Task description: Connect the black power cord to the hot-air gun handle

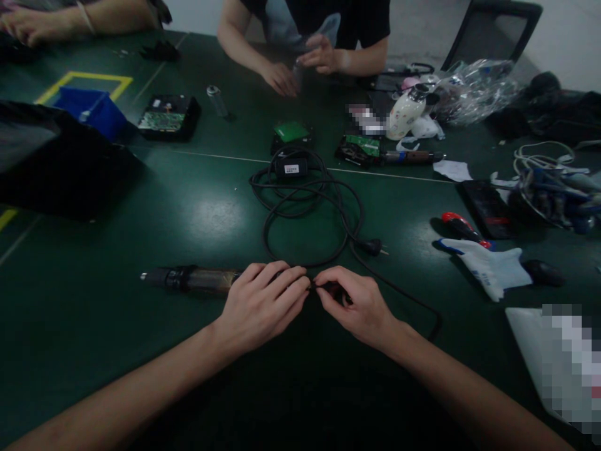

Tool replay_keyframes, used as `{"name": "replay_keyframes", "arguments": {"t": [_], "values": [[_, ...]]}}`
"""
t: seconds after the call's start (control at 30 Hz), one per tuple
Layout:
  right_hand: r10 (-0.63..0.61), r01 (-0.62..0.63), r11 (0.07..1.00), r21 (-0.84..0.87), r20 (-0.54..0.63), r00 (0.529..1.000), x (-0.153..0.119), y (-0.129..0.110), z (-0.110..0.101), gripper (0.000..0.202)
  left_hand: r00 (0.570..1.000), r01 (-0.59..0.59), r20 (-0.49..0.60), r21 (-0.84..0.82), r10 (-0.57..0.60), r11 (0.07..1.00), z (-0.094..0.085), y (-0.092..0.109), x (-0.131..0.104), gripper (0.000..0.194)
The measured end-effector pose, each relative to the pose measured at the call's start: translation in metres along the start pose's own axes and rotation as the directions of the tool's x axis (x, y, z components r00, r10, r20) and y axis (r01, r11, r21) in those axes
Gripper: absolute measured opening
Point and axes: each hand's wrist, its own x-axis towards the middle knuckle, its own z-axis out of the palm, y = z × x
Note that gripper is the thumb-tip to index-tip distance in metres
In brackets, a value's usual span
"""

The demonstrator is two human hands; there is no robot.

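Observation:
An electric screwdriver lies on the green table with its bit pointing left. Wrapped over its rear end is my left hand, closed on the body. My right hand is pinched close against that same end, fingertips meeting on a small dark part that looks like a cable connector; the fingers mostly hide it. A black power cord lies in loose loops just beyond my hands. It has a black adapter box with a white label and a mains plug.
Hard drives with green circuit boards lie farther back, near another person's hands. At left are a blue bin and a black bag. A white glove, a red-handled tool and a phone lie at right.

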Motion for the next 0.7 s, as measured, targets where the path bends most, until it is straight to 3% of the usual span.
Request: {"name": "replay_keyframes", "arguments": {"t": [0.7], "values": [[-0.025,0.025,1.000,-0.008,-0.006,1.000,0.0006,-0.0007,-0.0012,0.013,1.000,0.020,-0.012,-0.012,-0.021,1.000,-0.0009,0.0007,0.0011,0.021]]}}
